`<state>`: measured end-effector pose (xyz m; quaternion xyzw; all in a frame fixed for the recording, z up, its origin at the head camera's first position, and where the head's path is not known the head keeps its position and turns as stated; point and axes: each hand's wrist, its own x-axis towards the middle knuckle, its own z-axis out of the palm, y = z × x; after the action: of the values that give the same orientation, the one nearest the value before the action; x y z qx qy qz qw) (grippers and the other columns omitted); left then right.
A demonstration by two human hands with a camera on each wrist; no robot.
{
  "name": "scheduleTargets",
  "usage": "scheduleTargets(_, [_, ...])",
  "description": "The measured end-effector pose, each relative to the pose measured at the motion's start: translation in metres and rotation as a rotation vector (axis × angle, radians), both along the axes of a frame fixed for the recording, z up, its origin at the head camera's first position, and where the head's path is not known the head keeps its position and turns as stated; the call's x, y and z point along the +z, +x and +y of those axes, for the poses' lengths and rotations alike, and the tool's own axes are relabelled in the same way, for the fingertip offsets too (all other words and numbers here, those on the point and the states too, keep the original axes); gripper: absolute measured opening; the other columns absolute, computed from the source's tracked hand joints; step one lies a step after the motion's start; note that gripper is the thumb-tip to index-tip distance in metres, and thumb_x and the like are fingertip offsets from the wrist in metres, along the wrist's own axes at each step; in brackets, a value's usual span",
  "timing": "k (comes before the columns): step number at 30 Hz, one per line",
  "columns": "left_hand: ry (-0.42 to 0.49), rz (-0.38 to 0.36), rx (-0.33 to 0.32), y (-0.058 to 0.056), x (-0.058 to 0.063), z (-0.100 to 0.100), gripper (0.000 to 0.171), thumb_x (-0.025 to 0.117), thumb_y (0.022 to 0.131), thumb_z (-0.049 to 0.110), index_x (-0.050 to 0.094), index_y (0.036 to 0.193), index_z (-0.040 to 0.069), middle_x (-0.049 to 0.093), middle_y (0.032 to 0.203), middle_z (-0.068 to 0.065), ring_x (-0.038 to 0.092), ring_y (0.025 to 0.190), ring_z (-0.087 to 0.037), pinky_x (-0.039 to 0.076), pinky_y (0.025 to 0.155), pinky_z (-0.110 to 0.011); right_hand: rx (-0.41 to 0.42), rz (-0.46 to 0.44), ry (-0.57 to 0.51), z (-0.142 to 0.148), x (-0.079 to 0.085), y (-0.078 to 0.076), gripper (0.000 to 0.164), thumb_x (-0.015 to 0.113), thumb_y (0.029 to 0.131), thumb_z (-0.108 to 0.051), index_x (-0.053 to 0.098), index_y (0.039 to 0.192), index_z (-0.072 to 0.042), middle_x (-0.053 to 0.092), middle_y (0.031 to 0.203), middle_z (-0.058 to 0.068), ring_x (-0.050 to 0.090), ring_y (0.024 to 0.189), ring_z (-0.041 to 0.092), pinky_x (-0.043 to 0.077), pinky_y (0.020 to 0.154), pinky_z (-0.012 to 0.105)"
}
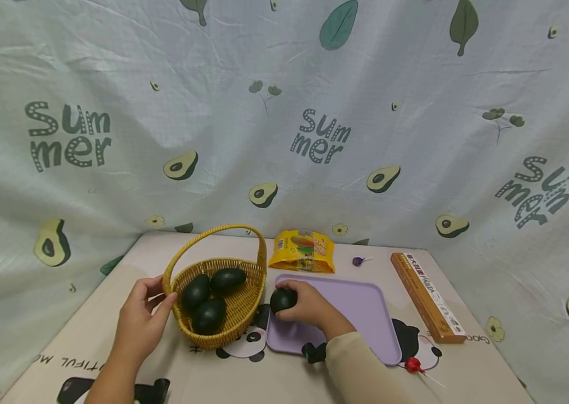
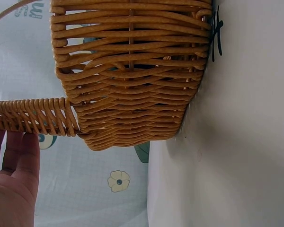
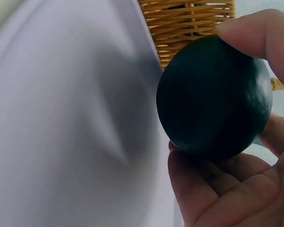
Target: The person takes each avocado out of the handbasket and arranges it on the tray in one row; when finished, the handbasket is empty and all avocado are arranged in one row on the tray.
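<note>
My left hand (image 1: 143, 320) grips the woven basket (image 1: 244, 306) by the lower left end of its handle. In the left wrist view, the fingers lie against the wrapped handle (image 2: 35, 116), beside the basket's woven side. Three dark green avocados (image 1: 209, 316) lie inside the basket. With thumb and fingers, my right hand (image 1: 310, 306) holds another dark avocado (image 3: 213, 99) over the left edge of the lilac tray (image 1: 360, 303). The right wrist view has this avocado above the tray's rim, with the basket's weave just behind it.
A yellow snack bag (image 1: 302, 251) stands behind the tray, with a purple-wrapped lollipop (image 1: 358, 261) to its right. A long brown pasta box (image 1: 428, 297) lies right of the tray. One red lollipop (image 1: 413, 365) is near the tray's front right corner. A printed curtain (image 1: 284, 140) hangs behind the table.
</note>
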<state>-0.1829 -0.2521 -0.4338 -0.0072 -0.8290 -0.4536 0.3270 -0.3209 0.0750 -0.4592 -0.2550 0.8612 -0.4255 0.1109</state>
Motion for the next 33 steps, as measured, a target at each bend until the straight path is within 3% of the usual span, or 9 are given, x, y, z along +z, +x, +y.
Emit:
scheduleTargets(7, [0.004,-0.006,0.003,0.0005,0.0019,0.0005,0.042,0.07,0.095,-0.001,0.051,0.133,-0.003,0.06,0.13,-0.017,0.049,0.109,0.016,0.044,0.093,0.0,-0.02,-0.044,0.072,-0.0013,-0.0016,0.0007,0.068,0.089,0.075,-0.027,0.063,0.137,-0.015,0.065,0.128,0.006,0.058,0.111,0.025,0.054,0.101,0.051])
scheduleTargets(12, [0.0,-0.004,0.006,0.0009,0.0014,-0.0002,0.042,0.07,0.095,-0.001,0.051,0.133,-0.003,0.06,0.13,-0.017,0.049,0.11,0.016,0.044,0.093,0.0,-0.001,-0.029,0.09,-0.0031,-0.0011,0.0017,0.07,0.09,0.075,-0.026,0.062,0.139,-0.014,0.065,0.128,0.006,0.059,0.11,0.025,0.054,0.1,0.051])
scheduleTargets(28, [-0.012,-0.015,0.024,0.0027,0.0027,-0.0009,0.04,0.068,0.097,0.0,0.05,0.133,-0.003,0.06,0.13,-0.017,0.048,0.109,0.017,0.044,0.094,0.0,0.014,-0.024,0.061,-0.0031,-0.0014,0.005,0.077,0.092,0.075,-0.031,0.058,0.142,-0.017,0.061,0.138,0.007,0.062,0.117,0.03,0.054,0.102,0.051])
scheduleTargets(33, [-0.008,-0.002,0.002,0.0033,0.0017,0.001,0.04,0.069,0.096,0.0,0.051,0.132,-0.003,0.061,0.128,-0.018,0.05,0.108,0.016,0.045,0.093,0.0,0.014,-0.008,0.065,-0.0019,-0.0016,0.0065,0.073,0.09,0.079,-0.033,0.058,0.142,-0.016,0.06,0.14,0.008,0.062,0.119,0.033,0.055,0.101,0.051])
